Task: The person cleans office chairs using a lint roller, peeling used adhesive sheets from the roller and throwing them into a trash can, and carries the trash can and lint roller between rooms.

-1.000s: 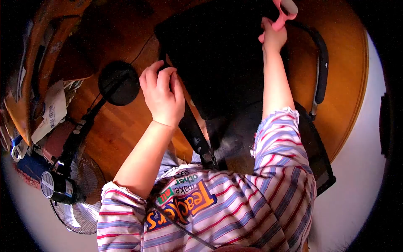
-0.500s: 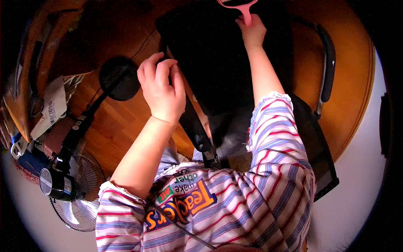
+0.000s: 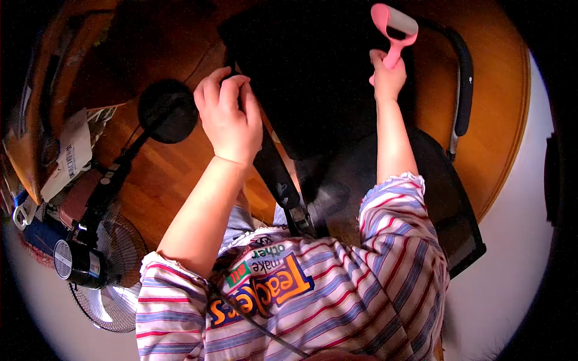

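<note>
A pink-handled lint roller (image 3: 395, 27) with a pale roll is held up by my right hand (image 3: 390, 78), its fingers wrapped round the handle, at the upper right. Below and beside it lies the very dark seat surface of a black chair (image 3: 319, 78). My left hand (image 3: 232, 114) rests at the front end of the chair's black left armrest (image 3: 276, 174), its fingers curled over it. What lies under those fingertips is mostly hidden.
The chair's other armrest (image 3: 463, 90) is at the right, with its mesh backrest (image 3: 421, 204) near me. A standing fan (image 3: 114, 271) with a round black base (image 3: 168, 111) lies to the left, beside a paper bag (image 3: 71, 156) and the wooden floor (image 3: 150, 174).
The right hand with the lint roller first swept left and away over the dark surface, then came back right and nearer to me. My left hand has barely moved.
</note>
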`<state>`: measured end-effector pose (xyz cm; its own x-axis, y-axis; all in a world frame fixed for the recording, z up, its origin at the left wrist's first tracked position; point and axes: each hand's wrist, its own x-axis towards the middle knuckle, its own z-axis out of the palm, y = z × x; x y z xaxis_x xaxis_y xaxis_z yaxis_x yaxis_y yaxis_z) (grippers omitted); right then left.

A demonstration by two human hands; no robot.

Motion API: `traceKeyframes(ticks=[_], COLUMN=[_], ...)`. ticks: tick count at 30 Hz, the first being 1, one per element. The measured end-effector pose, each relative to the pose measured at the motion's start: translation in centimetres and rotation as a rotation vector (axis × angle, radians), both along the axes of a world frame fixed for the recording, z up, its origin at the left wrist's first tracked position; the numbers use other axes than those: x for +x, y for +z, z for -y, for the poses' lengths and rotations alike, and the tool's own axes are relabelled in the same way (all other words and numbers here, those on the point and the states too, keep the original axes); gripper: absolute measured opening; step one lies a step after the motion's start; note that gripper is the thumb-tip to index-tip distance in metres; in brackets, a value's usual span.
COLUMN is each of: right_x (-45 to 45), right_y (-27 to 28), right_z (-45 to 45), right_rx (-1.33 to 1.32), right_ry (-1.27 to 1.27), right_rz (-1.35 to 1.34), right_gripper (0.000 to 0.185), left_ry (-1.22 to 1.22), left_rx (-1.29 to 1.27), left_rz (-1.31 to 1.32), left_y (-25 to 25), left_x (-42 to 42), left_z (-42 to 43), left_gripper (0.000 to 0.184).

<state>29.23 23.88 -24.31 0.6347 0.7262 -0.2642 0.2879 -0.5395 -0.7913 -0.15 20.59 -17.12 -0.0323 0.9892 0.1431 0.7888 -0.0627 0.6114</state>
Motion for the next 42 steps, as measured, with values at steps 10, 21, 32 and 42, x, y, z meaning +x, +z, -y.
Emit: traceKeyframes(ticks=[10, 21, 32, 42], right_x=[-2.7, -5.6, -3.4, -6.0], right_y=[-5.2, -6.0, -5.4, -7.0], right_z=[2.7, 0.9, 6.3, 5.1], right_rx=[0.062, -0.186, 0.020, -0.135], right_ry=[0.063, 0.325, 0.046, 0.349], right_rz=[0.092, 0.545, 0.057, 0.495], right_gripper=[0.026, 0.024, 0.024, 0.024], left_ry=[0.013, 0.017, 0.021, -0.008], left_rx=[0.030, 0.044, 0.065, 0.095], left_rz=[-0.009, -0.008, 0.003, -0.001], left_y=[-0.2, -0.2, -0.8, -1.2], left_x=[-0.1, -0.4, -0.8, -0.6], left_z=[-0.5, -1.0, -0.4, 0.0], left_gripper=[0.012, 0.011, 0.010, 0.007])
